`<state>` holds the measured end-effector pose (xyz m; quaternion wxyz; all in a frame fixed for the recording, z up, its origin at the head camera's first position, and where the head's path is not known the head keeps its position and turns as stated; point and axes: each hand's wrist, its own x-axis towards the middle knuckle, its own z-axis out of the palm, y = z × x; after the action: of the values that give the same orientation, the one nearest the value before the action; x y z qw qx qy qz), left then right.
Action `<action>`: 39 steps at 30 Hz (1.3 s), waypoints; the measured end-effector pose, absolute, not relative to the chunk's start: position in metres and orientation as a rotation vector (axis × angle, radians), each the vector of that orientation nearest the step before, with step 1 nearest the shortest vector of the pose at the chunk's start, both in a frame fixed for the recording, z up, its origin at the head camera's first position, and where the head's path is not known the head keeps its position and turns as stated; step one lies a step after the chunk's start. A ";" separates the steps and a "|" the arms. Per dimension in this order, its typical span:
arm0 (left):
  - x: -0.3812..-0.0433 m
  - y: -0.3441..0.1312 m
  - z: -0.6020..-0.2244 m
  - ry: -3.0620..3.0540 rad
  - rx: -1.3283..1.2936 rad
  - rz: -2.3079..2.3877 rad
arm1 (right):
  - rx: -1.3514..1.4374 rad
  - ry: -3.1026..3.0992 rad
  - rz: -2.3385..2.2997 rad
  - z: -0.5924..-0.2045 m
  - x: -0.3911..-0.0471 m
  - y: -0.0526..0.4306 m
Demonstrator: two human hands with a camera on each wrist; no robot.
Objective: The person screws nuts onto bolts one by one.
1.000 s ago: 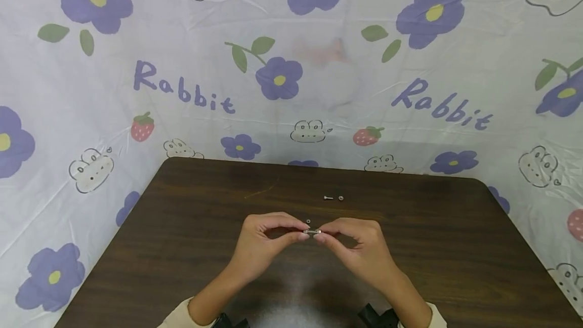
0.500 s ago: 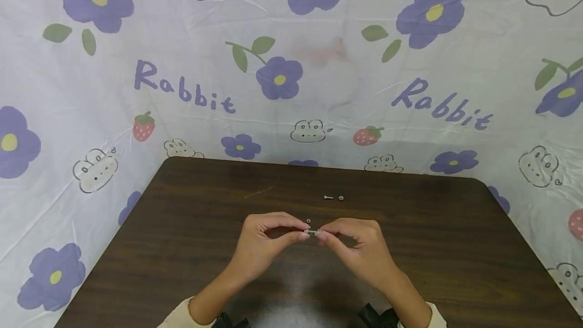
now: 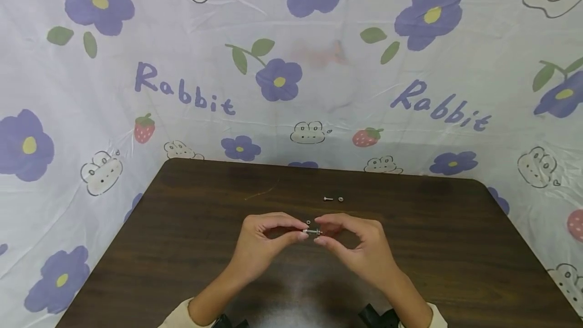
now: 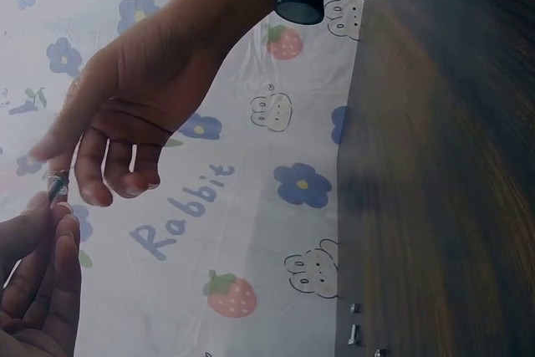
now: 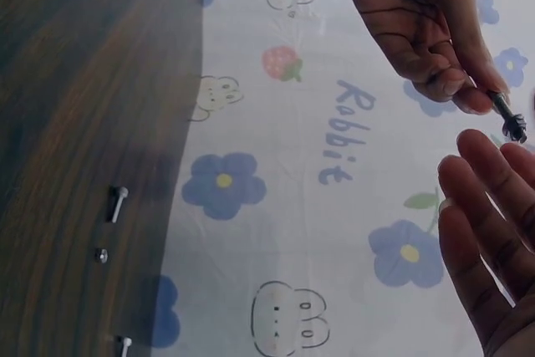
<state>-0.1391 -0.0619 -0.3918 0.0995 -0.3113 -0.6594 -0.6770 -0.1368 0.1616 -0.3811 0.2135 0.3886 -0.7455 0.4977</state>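
In the head view my left hand pinches a small metal bolt between thumb and fingertips, holding it roughly level over the table. A nut sits on the bolt's free end, clearest in the right wrist view. My right hand is at that end, thumb and index finger parted on either side of it. Its fingers are extended and appear apart from the nut. Beyond the hands, a small nut lies on the table, with a loose bolt and another nut farther back.
A dark wood-grain table spans beneath both hands. Behind and beside it hangs a white cloth printed with flowers, rabbits and strawberries. A black wrist device shows at the right forearm.
My right thumb and index finger have parted from their pinch on the bolt's right end, so the nut there now shows. The left hand stays in place.
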 end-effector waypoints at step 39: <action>-0.139 -0.061 -0.393 -1.920 -0.957 -2.042 | 1.126 -2.094 1.360 -0.383 -0.137 0.160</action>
<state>-0.1392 -0.0605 -0.3929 0.0899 -0.3219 -0.6456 -0.6867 -0.1369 0.1599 -0.3831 0.1997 0.4029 -0.7491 0.4865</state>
